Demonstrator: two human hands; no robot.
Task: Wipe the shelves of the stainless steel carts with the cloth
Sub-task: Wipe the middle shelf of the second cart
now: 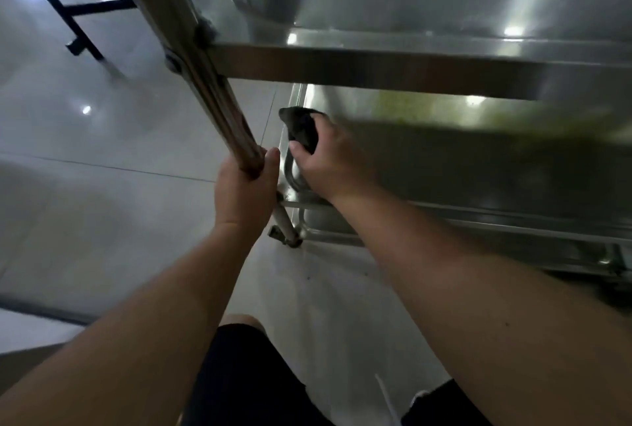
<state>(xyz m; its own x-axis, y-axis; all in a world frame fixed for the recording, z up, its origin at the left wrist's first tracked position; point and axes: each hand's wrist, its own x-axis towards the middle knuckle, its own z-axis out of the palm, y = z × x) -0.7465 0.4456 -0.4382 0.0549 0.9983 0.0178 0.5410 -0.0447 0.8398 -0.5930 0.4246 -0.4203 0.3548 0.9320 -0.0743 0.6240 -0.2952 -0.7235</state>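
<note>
Dark cloth [301,128] bunched, long axis running up-left toward lower shelf [444,166] corner, protruding beyond right hand [330,166] grip clenched round it. Left hand [244,191] clasps cart post [212,97].

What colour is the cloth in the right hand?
Dark grey, nearly black; the cloth shows in the head view, gripped by the right hand.
</note>
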